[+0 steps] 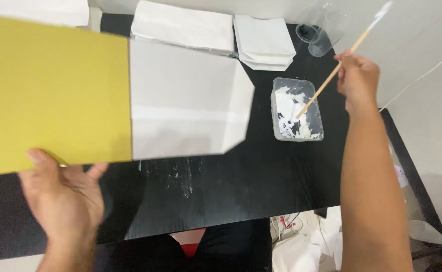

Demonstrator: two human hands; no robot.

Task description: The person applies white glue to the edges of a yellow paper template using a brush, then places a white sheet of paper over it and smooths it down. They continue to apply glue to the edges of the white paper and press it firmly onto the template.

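Note:
My left hand (62, 194) grips the lower edge of a yellow sheet of card (50, 90), thumb on top, holding it up over the black table (241, 181). A white folded paper bag (186, 100) sticks out from the card's right edge, joined to or lying against it. My right hand (358, 75) holds a thin wooden-handled brush (332, 75) at a slant. Its lower tip dips into a clear plastic tray (296, 108) smeared with white paste.
Stacks of white folded paper (183, 25) and smaller white sheets (264, 40) lie at the table's far edge. A clear plastic cup (321, 35) lies tipped near the far right corner. White paste specks mark the table's middle. A cord runs along the right wall.

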